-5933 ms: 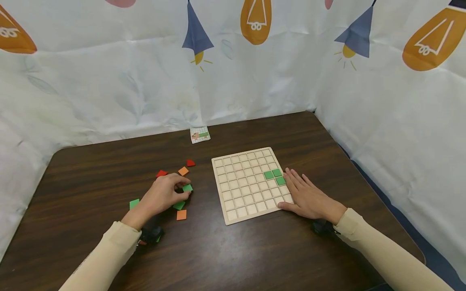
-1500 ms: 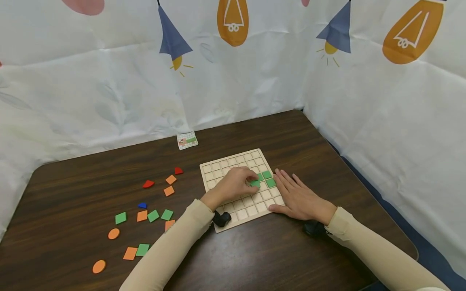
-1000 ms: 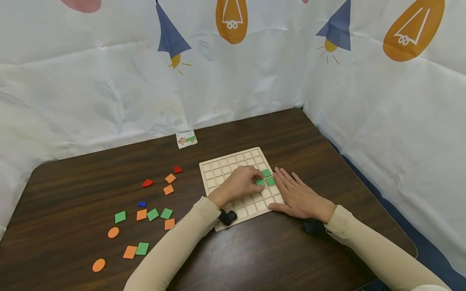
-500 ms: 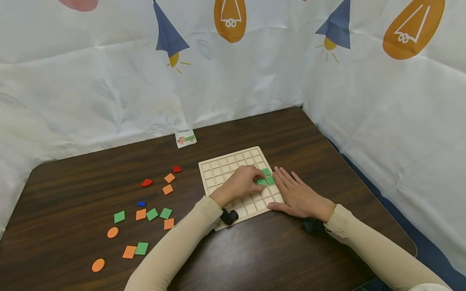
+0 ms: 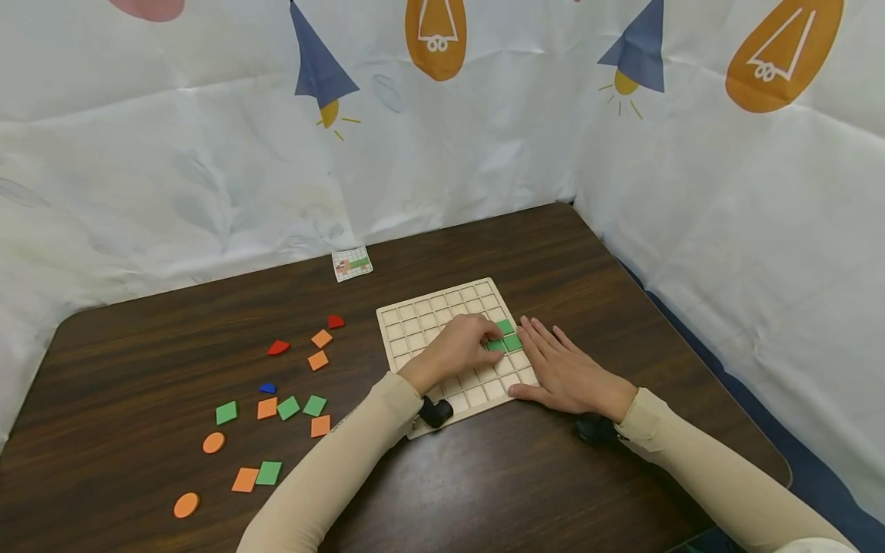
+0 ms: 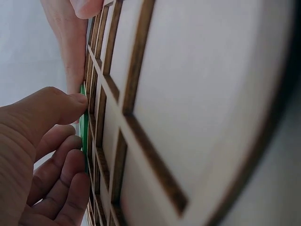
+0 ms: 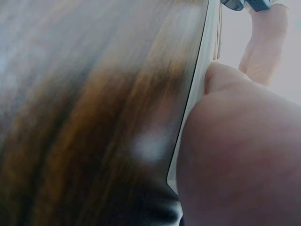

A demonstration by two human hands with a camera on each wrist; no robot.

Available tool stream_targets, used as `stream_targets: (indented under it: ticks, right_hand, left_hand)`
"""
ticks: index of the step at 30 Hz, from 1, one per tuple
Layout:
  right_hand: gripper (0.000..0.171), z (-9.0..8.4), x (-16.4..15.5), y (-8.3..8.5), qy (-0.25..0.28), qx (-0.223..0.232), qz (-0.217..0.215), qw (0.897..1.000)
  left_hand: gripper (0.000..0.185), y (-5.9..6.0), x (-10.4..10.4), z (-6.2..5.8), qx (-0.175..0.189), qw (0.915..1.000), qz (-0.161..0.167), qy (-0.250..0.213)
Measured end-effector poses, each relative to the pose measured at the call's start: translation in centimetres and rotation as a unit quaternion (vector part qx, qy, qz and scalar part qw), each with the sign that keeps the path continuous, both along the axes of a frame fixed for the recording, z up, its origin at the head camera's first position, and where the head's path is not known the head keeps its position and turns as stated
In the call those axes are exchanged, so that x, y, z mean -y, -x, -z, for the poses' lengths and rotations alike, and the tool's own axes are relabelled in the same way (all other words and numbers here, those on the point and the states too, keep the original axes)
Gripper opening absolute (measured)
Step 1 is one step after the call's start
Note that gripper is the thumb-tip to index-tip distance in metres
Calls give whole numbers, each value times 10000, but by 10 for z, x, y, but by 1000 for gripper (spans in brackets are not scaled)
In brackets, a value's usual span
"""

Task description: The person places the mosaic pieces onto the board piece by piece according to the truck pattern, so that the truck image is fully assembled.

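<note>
A pale wooden grid board [image 5: 408, 311] lies on the dark table. Over its right half my left hand [image 5: 452, 349] bends down, thumb and fingers pinching a green square tile [image 5: 495, 346] at the grid. Two more green tiles sit in cells beside it, one the upper green tile [image 5: 505, 327], the other the right green tile [image 5: 512, 342]. From close up, the left wrist view shows the thumb [image 6: 61, 108] at the green edge, fingers curled below. My right hand [image 5: 570, 376] rests flat along the board's right edge, fingers straight and thumb on the near corner.
Left of the board lie loose pieces: green squares [image 5: 288, 408], orange squares [image 5: 245, 480], orange discs [image 5: 186, 504], red wedges [image 5: 279, 348] and a blue piece [image 5: 267, 389]. A small printed card [image 5: 352, 264] lies at the table's back edge, before a white curtain [image 5: 207, 169].
My left hand has gone from the loose tiles to the board with a green tile, then shifted slightly right and stayed nearly still. My right hand keeps its place on the board's edge.
</note>
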State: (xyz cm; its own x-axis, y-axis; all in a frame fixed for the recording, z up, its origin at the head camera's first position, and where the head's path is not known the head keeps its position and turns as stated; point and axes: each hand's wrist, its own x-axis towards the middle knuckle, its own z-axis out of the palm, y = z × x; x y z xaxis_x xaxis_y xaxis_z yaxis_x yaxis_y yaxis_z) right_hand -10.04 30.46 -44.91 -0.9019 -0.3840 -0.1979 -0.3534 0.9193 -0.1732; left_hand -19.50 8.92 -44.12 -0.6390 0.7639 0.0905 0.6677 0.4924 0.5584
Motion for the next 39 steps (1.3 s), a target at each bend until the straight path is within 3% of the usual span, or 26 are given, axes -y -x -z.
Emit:
stream_targets:
  ticks: [9,23,32,39]
  right_hand:
    - [102,0,0,0,10,55,24,10000]
    - [102,0,2,0,-116,-63,13,9999]
    - [103,0,4,-2,-133,-46,95,9999]
    - [102,1,4,-1,-171,-106,50,9998]
  left_hand:
    - [27,0,1,0,15,10000,1,11]
    - [27,-4,20,-3,-148,9996,-70,-221]
    - [27,-7,39,-9,-149,9995,-254,-105]
    - [26,-7,57,-13,-346,9988,-312,-172]
